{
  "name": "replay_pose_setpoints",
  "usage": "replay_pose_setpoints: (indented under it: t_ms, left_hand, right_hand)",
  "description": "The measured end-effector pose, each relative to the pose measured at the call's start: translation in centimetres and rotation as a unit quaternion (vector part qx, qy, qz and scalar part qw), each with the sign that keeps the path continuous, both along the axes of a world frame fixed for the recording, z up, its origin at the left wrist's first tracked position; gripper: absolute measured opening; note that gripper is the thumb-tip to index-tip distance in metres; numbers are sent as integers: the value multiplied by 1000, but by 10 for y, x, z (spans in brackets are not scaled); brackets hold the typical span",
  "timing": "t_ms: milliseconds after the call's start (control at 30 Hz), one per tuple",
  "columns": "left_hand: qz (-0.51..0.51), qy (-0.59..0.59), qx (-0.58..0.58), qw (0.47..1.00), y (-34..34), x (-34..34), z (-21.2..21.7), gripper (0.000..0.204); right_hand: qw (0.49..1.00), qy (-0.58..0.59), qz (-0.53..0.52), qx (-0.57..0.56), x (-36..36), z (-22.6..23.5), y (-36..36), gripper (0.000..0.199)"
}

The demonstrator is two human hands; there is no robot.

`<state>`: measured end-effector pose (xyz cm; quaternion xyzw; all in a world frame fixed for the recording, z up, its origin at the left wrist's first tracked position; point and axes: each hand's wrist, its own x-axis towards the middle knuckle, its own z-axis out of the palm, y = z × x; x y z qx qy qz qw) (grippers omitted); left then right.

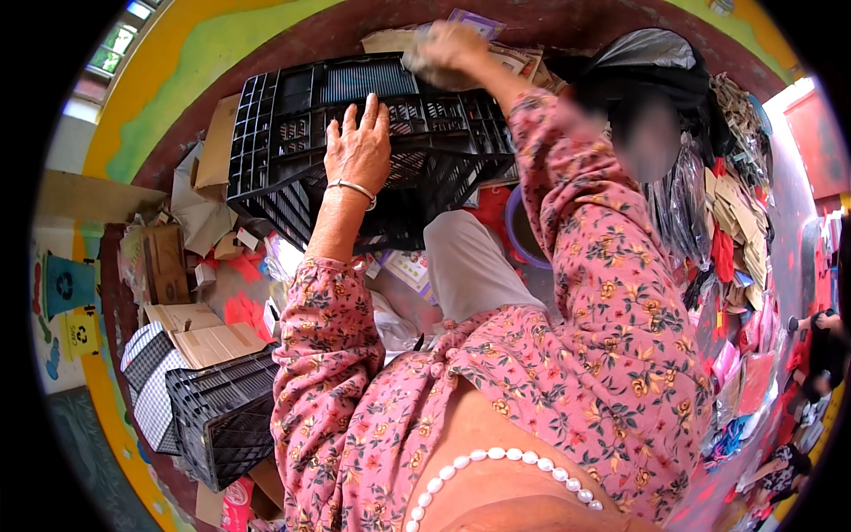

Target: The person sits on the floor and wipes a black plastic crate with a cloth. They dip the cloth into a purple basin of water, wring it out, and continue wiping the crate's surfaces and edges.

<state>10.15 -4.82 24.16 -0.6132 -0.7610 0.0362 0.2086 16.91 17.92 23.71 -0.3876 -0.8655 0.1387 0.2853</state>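
A black plastic crate (292,133) with latticed sides lies in front of me at the top middle. My left hand (359,151) rests flat on it, fingers stretched out and nothing held. At the crate's far right edge my right hand (454,44), blurred by motion, is closed on a crumpled grey-brown cloth (434,73). The cloth reaches the crate's edge; whether it presses on it I cannot tell. A purple basin (511,215) with dark liquid stands below the crate's right end, partly covered by my sleeve.
Another black crate (222,399) and flattened cardboard (213,341) lie at the lower left. Cardboard and papers lean by the wall behind the crate. Black bags (647,80), clear plastic (678,191) and cardboard scraps (740,208) are heaped to the right. People are at the lower right.
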Motion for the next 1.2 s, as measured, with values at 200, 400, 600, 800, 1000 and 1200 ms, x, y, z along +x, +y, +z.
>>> replay_pose_setpoints:
  t_ms: [200,400,600,800,1000,1200]
  left_hand:
    - [22,4,-17,1000,4,-1,-2,48]
    - [12,18,1,1000,3,-7,-7,44]
    - [11,13,7,1000,4,0,-9,40]
    - [21,0,-7,1000,-1,-8,-7,44]
    - [40,7,-38,998,8,-7,-5,60]
    - [11,1,-4,1000,-1,-10,-7,46]
  right_hand:
    - [987,-113,81,77,-1,-12,-21,28]
    - [971,-66,223,-53,51,7,-40,23]
    - [951,-42,173,252,114,-18,-118,15]
    - [965,-196,103,139,177,-7,-68,17]
    - [992,37,-4,123,190,8,-21,23]
    - [951,193,-108,217,152,24,-2,22]
